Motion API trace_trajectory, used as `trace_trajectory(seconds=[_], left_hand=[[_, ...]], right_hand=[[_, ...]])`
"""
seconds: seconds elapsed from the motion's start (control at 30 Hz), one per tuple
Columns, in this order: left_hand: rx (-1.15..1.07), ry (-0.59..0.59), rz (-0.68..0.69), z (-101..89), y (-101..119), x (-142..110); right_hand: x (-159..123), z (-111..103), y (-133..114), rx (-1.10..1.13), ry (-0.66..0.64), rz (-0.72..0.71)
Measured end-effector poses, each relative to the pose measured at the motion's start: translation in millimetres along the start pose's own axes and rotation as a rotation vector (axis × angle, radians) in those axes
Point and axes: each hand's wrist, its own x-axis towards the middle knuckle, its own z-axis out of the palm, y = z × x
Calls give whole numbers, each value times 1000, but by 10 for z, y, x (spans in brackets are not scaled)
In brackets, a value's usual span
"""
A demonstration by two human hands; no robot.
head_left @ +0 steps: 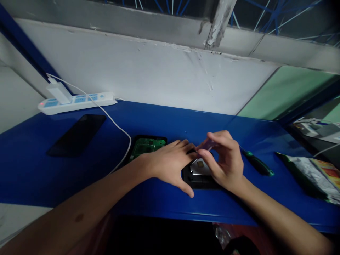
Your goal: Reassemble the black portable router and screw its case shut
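Observation:
My left hand (172,163) lies palm down with its thumb spread. Its fingers reach over the far side of an opened black device casing (199,182), which has a silvery metal plate (199,170) and a small brown patch inside. Above the casing's far right part, my right hand (225,159) pinches a small translucent purple piece (207,144) between thumb and fingers; its exact kind is unclear. Left of the casing, partly under my left hand, sits a black shell with a green circuit board (143,146). The hands hide part of the casing.
A green-handled screwdriver (257,163) lies to the right, with a shiny snack-like packet (313,175) beyond it. A dark phone (77,136) and a white power strip (79,102) are at left. A white cable (117,125) runs across the blue table (170,209).

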Motion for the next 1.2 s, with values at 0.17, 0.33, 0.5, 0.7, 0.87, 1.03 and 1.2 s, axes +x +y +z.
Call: trace_trajectory(seconds=[0.17, 0.33, 0.5, 0.7, 0.87, 1.03, 1.2], left_hand=[[-3, 13, 17, 5, -13, 5], [-15, 33, 26, 31, -38, -5], [2, 19, 9, 41, -34, -11], [10, -15, -9, -5, 3, 7], [8, -4, -5, -10, 4, 10], [18, 29, 32, 14, -13, 1], [24, 32, 32, 19, -20, -1]], right_hand=[[-17, -15, 14, 70, -40, 18], [-28, -12, -21, 133, -75, 77], [-22, -2, -28, 92, -72, 94], [-2, 12, 11, 26, 7, -4], [-9, 2, 38, 70, -24, -9], [-27, -14, 11, 108, -69, 46], [-25, -24, -14, 80, -91, 64]])
